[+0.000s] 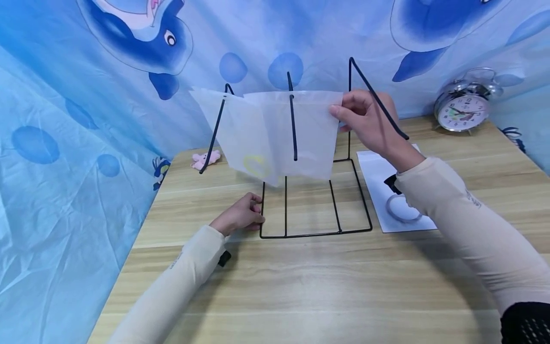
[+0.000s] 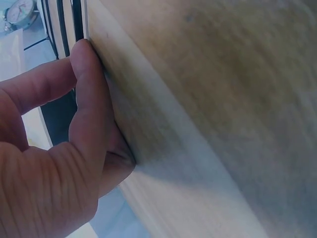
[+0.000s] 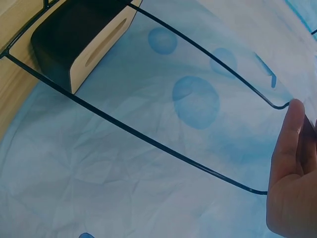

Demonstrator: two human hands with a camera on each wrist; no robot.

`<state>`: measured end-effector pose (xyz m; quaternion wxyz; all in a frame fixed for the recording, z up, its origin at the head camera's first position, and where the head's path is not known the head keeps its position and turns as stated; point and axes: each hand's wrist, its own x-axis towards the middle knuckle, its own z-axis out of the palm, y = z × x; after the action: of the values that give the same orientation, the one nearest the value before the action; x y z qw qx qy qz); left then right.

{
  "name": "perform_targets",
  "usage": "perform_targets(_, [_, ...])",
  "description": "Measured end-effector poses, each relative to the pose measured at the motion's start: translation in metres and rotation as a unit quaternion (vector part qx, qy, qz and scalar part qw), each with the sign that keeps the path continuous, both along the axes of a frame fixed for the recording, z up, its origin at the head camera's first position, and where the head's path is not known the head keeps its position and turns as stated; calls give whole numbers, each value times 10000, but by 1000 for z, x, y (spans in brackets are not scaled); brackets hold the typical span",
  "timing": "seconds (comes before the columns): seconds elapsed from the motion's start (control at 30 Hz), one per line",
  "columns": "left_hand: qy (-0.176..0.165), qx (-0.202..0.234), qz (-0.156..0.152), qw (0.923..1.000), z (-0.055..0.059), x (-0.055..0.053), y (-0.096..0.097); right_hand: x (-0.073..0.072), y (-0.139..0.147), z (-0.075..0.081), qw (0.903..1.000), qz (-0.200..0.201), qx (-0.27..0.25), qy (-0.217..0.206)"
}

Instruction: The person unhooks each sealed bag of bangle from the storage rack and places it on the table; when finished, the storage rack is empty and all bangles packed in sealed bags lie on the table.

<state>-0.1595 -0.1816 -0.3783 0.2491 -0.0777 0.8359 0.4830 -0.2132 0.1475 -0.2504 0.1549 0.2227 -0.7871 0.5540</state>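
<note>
A black wire rack (image 1: 316, 234) stands on the table, with raised hooks at its top. Two translucent plastic bags (image 1: 315, 129) hang from its left and middle hooks, the left one with a yellow print low down. The right hand (image 1: 371, 117) pinches the top right corner of the bag on the middle hook, beside the rack's right hook. In the right wrist view that hand (image 3: 293, 173) shows only at the right edge, by the bent ends of two rods. Down at the base, the left hand (image 1: 242, 212) grips the rack's left rod; its thumb and finger meet at the rod in the left wrist view.
White paper (image 1: 374, 179) with a pale ring (image 1: 401, 220) on it lies right of the rack. A twin-bell alarm clock (image 1: 463, 112) stands at the back right, a pink toy (image 1: 199, 161) at the back left. A black box (image 3: 74, 39) appears behind the rack's rods.
</note>
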Motion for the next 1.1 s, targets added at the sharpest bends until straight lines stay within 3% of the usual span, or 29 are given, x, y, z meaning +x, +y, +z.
perform_targets(0.23, [25,-93,-38,9999,-2,1,-2,11,4,-1,9996,26,-205,-183])
perform_targets(0.67, [45,-65,-122,9999,-1,-1,-2,28,11,-1,9965,429,-657,-288])
perform_targets(1.1, [68,-63,-212,9997,0,1,-2,38,15,-3,9928,693,-907,-350])
